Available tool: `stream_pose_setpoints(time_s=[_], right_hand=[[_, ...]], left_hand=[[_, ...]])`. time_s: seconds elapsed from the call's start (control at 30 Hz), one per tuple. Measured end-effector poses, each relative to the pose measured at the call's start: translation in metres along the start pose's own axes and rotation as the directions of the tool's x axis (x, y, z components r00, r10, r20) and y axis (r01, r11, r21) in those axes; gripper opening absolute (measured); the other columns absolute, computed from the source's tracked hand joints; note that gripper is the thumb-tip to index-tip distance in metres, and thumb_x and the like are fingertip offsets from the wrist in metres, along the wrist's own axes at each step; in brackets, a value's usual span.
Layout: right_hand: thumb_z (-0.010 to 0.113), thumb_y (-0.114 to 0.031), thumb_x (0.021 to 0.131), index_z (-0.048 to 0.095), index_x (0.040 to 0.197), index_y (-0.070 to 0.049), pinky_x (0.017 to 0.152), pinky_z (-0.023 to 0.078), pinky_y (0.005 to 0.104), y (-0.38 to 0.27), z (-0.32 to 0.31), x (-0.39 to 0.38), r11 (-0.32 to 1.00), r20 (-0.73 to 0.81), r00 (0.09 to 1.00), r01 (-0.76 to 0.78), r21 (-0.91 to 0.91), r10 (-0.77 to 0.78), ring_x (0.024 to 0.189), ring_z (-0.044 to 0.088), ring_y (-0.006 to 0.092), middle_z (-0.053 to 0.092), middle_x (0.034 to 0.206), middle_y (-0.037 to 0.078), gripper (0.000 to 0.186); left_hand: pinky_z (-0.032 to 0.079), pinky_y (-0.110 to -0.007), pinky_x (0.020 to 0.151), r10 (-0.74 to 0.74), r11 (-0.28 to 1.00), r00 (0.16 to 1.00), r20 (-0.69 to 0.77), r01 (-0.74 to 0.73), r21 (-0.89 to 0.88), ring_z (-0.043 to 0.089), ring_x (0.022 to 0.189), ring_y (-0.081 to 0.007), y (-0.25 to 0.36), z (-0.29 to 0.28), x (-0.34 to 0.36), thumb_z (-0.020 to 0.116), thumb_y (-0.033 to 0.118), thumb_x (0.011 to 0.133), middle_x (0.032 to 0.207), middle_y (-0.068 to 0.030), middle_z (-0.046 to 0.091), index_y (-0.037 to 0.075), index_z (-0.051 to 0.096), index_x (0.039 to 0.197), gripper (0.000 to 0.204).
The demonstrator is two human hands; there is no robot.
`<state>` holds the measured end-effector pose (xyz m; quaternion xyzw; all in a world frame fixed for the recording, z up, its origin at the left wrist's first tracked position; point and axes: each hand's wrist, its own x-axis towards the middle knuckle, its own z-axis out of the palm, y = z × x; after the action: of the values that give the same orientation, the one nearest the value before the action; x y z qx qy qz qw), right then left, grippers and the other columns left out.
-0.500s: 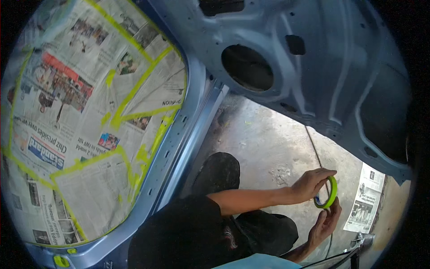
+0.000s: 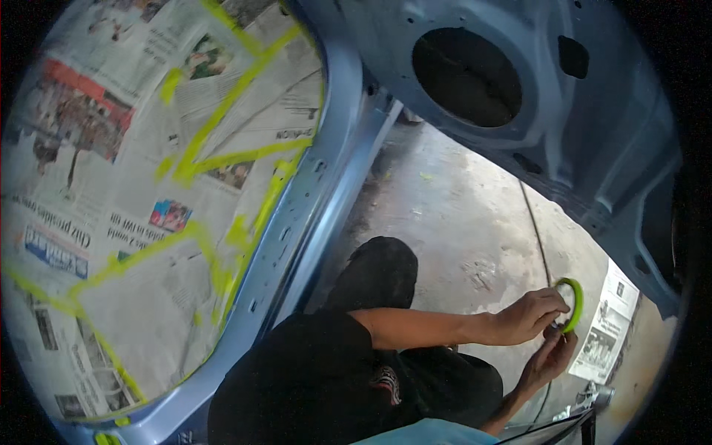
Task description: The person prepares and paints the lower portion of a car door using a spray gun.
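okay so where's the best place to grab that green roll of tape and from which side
Pinch the green tape roll across its narrow rim, thumb in the open centre hole, coming from its flat face. It is a thin ring, on edge between the left hand and right hand.

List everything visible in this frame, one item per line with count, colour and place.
Tape roll: one, yellow-green, held in both hands at lower right.
Newspaper sheets: several, taped together, covering the opening at left.
Tape strips: many, yellow-green, along the newspaper seams and edges.
Car body frame: one, light blue, curving around the newspaper.
Door panel: one, light blue, bare metal with a round hole, upper right.
Concrete floor: grey, stained, centre.
Loose newspaper: one sheet, on the floor at right.
Cable: one, dark, running across the floor.
Trousers: black, lower centre.
Left hand: on the roll, upper side.
Right hand: under the roll.
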<state>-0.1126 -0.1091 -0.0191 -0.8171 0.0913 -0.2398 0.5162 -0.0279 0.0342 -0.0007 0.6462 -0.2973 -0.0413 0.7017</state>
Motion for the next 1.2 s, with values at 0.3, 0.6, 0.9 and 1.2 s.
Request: stream_pose_setpoints(time_s=[0.3, 0.6, 0.9, 1.2], right_hand=[[0.056, 0.009, 0.088, 0.050, 0.142, 0.000, 0.077, 0.051, 0.0448, -0.116, 0.008, 0.027, 0.796, 0.297, 0.944, 0.291, -0.530, -0.147, 0.089, 0.061, 0.0426, 0.060, 0.102, 0.024, 0.055], [0.067, 0.000, 0.084, 0.049, 0.133, 0.003, 0.070, 0.057, 0.0407, -0.174, 0.072, 0.005, 0.808, 0.680, 0.726, 0.459, -0.369, -0.102, 0.086, 0.067, 0.0385, 0.058, 0.107, 0.025, 0.053], [0.074, -0.029, 0.087, 0.048, 0.139, 0.002, 0.100, 0.048, 0.0358, -0.099, -0.011, 0.020, 0.849, 0.703, 0.663, -0.503, 0.162, 0.258, 0.118, 0.058, 0.0184, 0.061, 0.128, 0.013, 0.066], [0.071, -0.049, 0.087, 0.044, 0.146, 0.003, 0.117, 0.030, 0.0391, 0.010, -0.079, 0.034, 0.703, 0.795, 0.596, -0.518, 0.488, -0.112, 0.140, 0.041, 0.0242, 0.046, 0.150, 0.015, 0.083]], left_hand=[[0.049, -0.035, 0.105, -0.171, 0.224, 0.904, 0.392, 0.423, -0.878, 0.053, 0.131, -0.0221, 0.008, -0.006, 0.047, 0.054, 0.014, 0.104, 0.140, -0.0141, 0.056, 0.010, 0.037, 0.153, 0.052], [0.049, -0.023, 0.063, -0.027, 0.919, 0.956, 0.292, 0.139, -0.368, 0.057, 0.074, -0.0031, -0.009, -0.010, 0.106, 0.070, 0.017, 0.095, 0.085, 0.0016, 0.067, 0.002, 0.069, 0.107, 0.019], [0.050, -0.021, 0.069, 0.255, 0.738, 0.771, 0.584, 0.235, -0.632, 0.060, 0.077, -0.0042, 0.104, 0.064, 0.149, 0.075, 0.019, 0.093, 0.088, -0.0006, 0.068, 0.000, 0.069, 0.108, 0.025], [0.046, -0.021, 0.062, 0.233, 0.796, 0.621, 0.748, 0.320, -0.514, 0.054, 0.069, -0.0052, 0.098, 0.195, 0.170, 0.071, 0.028, 0.095, 0.080, 0.0018, 0.059, 0.000, 0.064, 0.122, 0.039]])
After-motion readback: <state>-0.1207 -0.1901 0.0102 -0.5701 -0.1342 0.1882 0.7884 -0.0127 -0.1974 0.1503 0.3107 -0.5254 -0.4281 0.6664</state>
